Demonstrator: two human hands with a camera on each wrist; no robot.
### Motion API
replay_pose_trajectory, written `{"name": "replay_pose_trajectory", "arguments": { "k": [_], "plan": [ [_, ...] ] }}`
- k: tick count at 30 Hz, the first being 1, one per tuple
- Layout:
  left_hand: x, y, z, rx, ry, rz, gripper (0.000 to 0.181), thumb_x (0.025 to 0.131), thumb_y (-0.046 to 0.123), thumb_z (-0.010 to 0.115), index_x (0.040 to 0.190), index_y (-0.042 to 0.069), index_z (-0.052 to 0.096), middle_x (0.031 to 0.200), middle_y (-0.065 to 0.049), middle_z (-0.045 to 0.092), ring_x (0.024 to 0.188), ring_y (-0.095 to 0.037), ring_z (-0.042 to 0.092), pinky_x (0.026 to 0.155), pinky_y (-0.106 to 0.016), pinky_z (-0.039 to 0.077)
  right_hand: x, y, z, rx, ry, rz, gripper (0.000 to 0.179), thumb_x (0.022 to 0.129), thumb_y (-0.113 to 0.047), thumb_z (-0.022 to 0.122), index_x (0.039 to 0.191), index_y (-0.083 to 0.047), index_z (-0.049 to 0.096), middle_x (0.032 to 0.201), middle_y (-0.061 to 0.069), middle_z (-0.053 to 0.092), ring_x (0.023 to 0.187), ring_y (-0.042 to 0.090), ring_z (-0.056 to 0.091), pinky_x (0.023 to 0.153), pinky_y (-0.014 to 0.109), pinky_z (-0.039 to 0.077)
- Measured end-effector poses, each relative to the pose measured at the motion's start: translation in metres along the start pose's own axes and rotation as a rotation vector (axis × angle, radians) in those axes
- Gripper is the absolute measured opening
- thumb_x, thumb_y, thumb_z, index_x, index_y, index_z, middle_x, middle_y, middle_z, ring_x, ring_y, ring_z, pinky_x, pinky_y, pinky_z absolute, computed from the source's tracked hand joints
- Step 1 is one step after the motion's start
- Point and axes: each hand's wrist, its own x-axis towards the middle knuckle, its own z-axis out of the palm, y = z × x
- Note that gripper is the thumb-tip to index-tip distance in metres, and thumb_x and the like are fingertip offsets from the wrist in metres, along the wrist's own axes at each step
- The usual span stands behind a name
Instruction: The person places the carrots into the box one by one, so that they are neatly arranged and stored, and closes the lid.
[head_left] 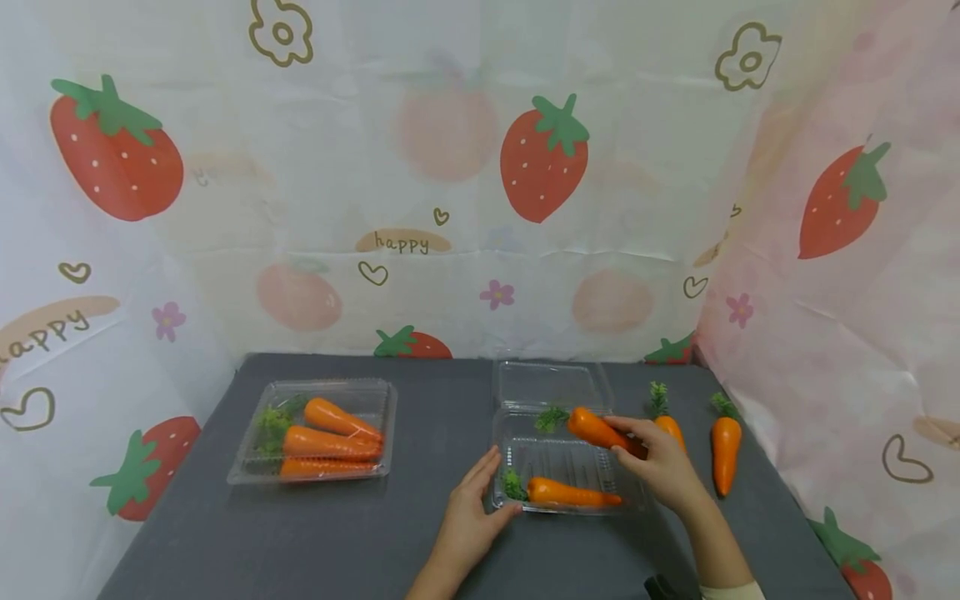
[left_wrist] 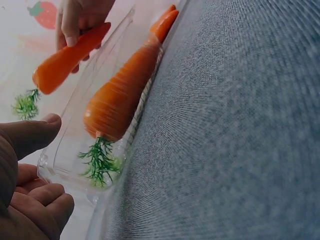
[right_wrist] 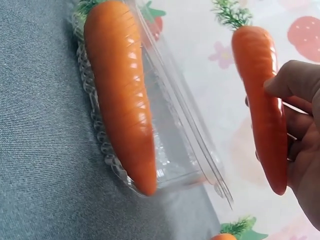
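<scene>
Your right hand (head_left: 660,468) pinches a carrot (head_left: 588,427) over the open box (head_left: 555,457), lower right of centre; your left hand (head_left: 471,510), fingers extended, seemingly steadies the box's left edge.

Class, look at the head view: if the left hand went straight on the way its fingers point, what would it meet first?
The left hand would most likely meet the left side of the open clear container first; they are so close that the pictures leave actual contact unclear.

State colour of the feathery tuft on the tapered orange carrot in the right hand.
Feathery tuft: green; shows best in the right wrist view.
</scene>
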Motion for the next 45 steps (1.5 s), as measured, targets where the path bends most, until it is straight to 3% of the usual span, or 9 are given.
{"name": "replay_pose_trajectory", "arguments": {
  "k": [15,23,39,45],
  "plan": [
    [0.001,-0.003,0.001,0.016,-0.006,0.004,0.081,0.084,0.018,0.087,0.152,0.000,0.047,0.163,-0.010,0.039,0.144,-0.034,0.045,0.106,-0.046,0.051,0.013,0.004,0.016,0.047,-0.185,0.004,0.041,0.098,-0.016,0.072,0.138,-0.018,0.065,0.129,0.009,0.063,0.105,0.019,0.063,0.083,0.028,0.056],
    [0.001,-0.002,0.000,0.017,-0.011,0.001,0.081,0.085,0.017,0.086,0.153,0.001,0.046,0.163,-0.011,0.039,0.144,-0.034,0.045,0.106,-0.046,0.051,0.019,0.004,0.021,0.057,-0.282,-0.058,0.040,0.098,-0.015,0.070,0.138,-0.014,0.065,0.131,0.012,0.063,0.105,0.021,0.062,0.080,0.028,0.056],
    [0.001,-0.002,0.002,0.042,-0.004,0.003,0.081,0.084,0.018,0.087,0.152,0.002,0.047,0.162,-0.009,0.040,0.145,-0.034,0.044,0.106,-0.046,0.051,0.022,0.010,0.028,0.088,-0.426,-0.004,0.039,0.099,-0.012,0.067,0.138,-0.014,0.065,0.135,0.013,0.060,0.111,0.024,0.061,0.082,0.028,0.057],
    [0.000,-0.003,0.001,0.028,0.002,0.008,0.081,0.084,0.017,0.087,0.152,0.002,0.047,0.162,-0.011,0.040,0.145,-0.034,0.044,0.107,-0.046,0.050,0.025,0.011,0.030,0.084,-0.455,0.007,0.038,0.100,-0.018,0.068,0.138,-0.015,0.065,0.136,0.014,0.060,0.114,0.026,0.061,0.085,0.029,0.057]
  ]
}}
